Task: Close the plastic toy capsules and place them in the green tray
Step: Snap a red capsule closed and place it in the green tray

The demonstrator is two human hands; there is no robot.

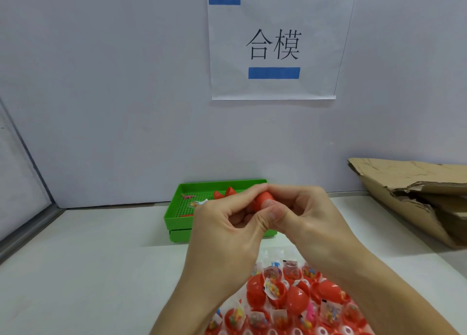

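A smooth red plastic capsule [262, 200], rounded like an egg, is gripped between both hands above the near edge of the green tray [177, 208]. The left hand [225, 223] is curled round its left side, with the thumb pressed against the shell from below; the right hand [303, 213] is curled over it from the right, thumb laid beside the left thumb. Most of the capsule is hidden by the fingers, so whether its halves are fully joined cannot be told.

The tray is made of bright green plastic, rectangular, with low walls and a perforated grid floor. Two red capsule pieces [225, 192], a small pink toy figure [188, 196] and a clear packet [199, 203] are seen lying inside it. The tray is set on a white, matt bench [88, 259] against a pale wall.

Near the bottom edge, a heap of open capsules [290, 302] is spread on the bench: glossy red half-shells, many filled with small clear bags of multicoloured pieces. Crumpled brown cardboard [417, 195] is lying at the right. A white paper sheet [278, 44] with two black characters and blue bars is fixed to the wall.
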